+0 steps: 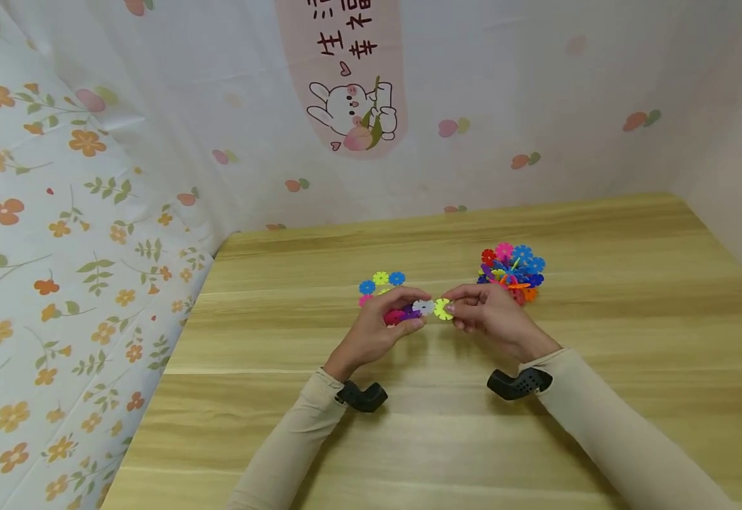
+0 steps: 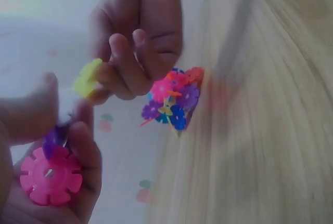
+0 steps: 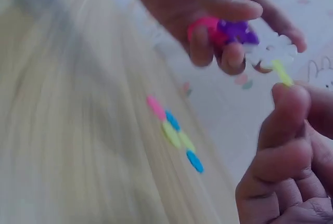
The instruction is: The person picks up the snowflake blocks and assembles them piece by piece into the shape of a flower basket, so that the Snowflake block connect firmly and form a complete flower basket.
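Observation:
My left hand (image 1: 366,333) grips a short row of notched plastic snowflake discs: a pink disc (image 2: 51,177), a purple disc (image 3: 237,30) and a white disc (image 3: 271,50). The white one is at the outer end, between the thumb and fingers. Between thumb and fingers, my right hand (image 1: 503,320) pinches a yellow disc (image 1: 442,309). In the right wrist view this yellow disc appears edge-on, its rim overlapping the white disc's edge. Both hands are raised over the wooden table (image 1: 435,439).
Behind my right hand, a heap of mixed-colour discs (image 1: 512,271) lies on the table. Several flat discs, among them a blue disc (image 1: 367,287), lie behind my left hand. A printed cloth (image 1: 473,85) hangs along the table's far edge. Each wrist carries a black mount (image 1: 519,384).

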### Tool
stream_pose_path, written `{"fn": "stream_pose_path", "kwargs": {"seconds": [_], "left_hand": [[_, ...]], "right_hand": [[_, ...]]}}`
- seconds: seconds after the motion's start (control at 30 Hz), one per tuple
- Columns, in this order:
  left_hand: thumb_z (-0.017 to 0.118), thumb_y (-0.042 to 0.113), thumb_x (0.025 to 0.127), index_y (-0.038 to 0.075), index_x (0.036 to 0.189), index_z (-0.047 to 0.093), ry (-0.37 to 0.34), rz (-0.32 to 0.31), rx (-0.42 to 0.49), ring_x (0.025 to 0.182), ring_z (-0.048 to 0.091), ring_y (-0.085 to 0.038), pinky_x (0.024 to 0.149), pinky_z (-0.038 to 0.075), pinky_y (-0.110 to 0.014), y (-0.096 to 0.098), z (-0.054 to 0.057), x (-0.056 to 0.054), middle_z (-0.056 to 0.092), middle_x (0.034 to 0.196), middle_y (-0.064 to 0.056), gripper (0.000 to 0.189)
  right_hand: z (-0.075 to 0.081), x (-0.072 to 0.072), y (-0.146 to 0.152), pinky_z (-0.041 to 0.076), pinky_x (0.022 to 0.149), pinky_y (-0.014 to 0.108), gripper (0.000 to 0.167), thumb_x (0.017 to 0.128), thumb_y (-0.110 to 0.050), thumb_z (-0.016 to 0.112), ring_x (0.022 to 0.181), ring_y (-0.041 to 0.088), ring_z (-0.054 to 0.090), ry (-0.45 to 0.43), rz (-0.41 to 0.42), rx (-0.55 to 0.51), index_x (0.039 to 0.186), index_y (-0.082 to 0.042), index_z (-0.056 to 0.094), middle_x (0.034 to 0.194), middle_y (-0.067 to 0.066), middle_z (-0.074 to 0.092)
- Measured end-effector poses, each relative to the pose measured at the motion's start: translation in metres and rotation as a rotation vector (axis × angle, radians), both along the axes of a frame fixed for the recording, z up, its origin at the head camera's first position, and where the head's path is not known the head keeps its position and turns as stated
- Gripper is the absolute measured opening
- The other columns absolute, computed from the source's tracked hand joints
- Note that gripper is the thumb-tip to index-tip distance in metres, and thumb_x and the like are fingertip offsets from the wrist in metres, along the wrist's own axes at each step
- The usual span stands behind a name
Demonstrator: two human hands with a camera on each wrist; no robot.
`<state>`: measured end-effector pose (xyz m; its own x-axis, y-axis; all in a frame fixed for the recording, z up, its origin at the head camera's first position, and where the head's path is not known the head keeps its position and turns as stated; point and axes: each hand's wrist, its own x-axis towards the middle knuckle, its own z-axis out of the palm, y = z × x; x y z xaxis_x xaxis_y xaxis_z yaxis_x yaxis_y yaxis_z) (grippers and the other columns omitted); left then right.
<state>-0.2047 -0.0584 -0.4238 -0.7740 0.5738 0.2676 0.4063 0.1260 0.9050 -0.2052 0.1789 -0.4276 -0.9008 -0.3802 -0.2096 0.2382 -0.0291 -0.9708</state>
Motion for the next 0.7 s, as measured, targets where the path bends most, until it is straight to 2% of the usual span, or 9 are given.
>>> {"fn": "stream_pose_path", "kwargs": {"seconds": [0.1, 0.2, 0.53, 0.7], "left_hand": [[0.066, 0.006, 0.094, 0.002, 0.123, 0.062, -0.002, -0.009, 0.024, 0.104, 0.065, -0.02, 0.092, 0.055, -0.031, 0.001, 0.002, 0.001, 0.065, 0.12, -0.015, 0.03], [0.066, 0.005, 0.094, 0.0, 0.121, 0.062, -0.019, -0.019, 0.036, 0.103, 0.066, -0.021, 0.091, 0.056, -0.03, 0.001, 0.001, 0.003, 0.064, 0.12, -0.017, 0.029], [0.066, 0.0, 0.092, -0.003, 0.124, 0.062, -0.061, -0.065, 0.056, 0.098, 0.068, -0.011, 0.088, 0.057, -0.033, -0.003, -0.003, 0.004, 0.063, 0.121, -0.018, 0.033], [0.066, -0.001, 0.091, -0.004, 0.125, 0.062, -0.064, -0.082, 0.057, 0.097, 0.069, -0.013, 0.088, 0.057, -0.033, -0.004, -0.002, 0.004, 0.063, 0.12, -0.019, 0.034]], "right_hand": [[0.0, 0.004, -0.003, 0.049, 0.061, 0.02, 0.01, 0.096, -0.008, 0.064, 0.064, 0.009, 0.054, -0.083, -0.016, -0.145, 0.104, -0.008, 0.069, 0.082, -0.001, 0.064], [-0.002, 0.008, -0.005, 0.046, 0.058, 0.018, 0.01, 0.096, -0.006, 0.062, 0.062, 0.007, 0.052, -0.114, -0.019, -0.227, 0.099, -0.011, 0.071, 0.081, -0.002, 0.063], [-0.007, 0.012, -0.012, 0.048, 0.059, 0.015, 0.021, 0.098, 0.001, 0.054, 0.063, 0.005, 0.052, -0.19, -0.029, -0.339, 0.096, -0.011, 0.071, 0.086, 0.0, 0.065], [-0.007, 0.014, -0.013, 0.047, 0.06, 0.016, 0.019, 0.098, 0.001, 0.054, 0.064, 0.005, 0.051, -0.167, -0.025, -0.343, 0.096, -0.01, 0.07, 0.088, 0.0, 0.063]]}}
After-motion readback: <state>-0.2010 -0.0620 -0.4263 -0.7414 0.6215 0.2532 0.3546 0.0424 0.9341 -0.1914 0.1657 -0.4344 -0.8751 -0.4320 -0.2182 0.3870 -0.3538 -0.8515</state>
